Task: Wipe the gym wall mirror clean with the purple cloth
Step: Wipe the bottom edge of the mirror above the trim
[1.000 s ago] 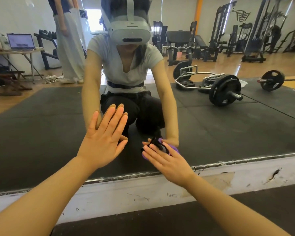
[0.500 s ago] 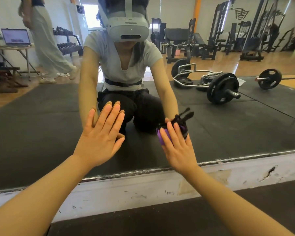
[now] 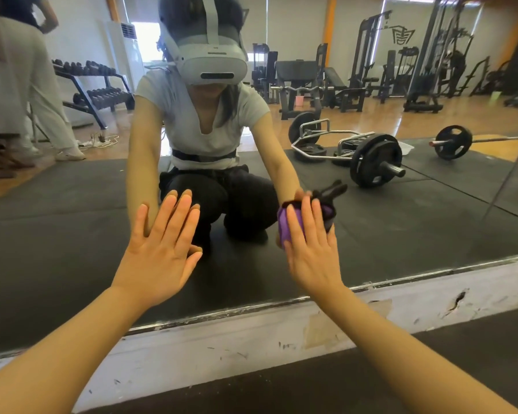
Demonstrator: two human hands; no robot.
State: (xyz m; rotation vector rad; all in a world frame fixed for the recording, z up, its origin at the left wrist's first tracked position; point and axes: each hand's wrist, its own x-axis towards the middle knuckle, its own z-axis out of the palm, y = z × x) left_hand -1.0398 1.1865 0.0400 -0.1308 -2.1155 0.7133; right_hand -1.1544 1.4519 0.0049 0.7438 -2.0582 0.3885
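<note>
— Pressing flat works best: right hand (image 3: 310, 252), fingers (image 3: 307, 216) straight and slightly spread, pins the bunched purple cloth (image 3: 287, 224) to the large wall mirror's glass (image 3: 401, 234), low, at 3 o'clock of the left hand (image 3: 162, 249).
— And the left?
— Braced, fingers together. The cloth's long axis runs roughly 12 to 6.

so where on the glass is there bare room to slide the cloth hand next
Free glass: the wide stretch of mirror right of the right hand and purple cloth, above the chipped bottom edge; also the patch left of the left hand. Crowded: the narrow gap between the two hands, where the left hand lies flat on the glass.
</note>
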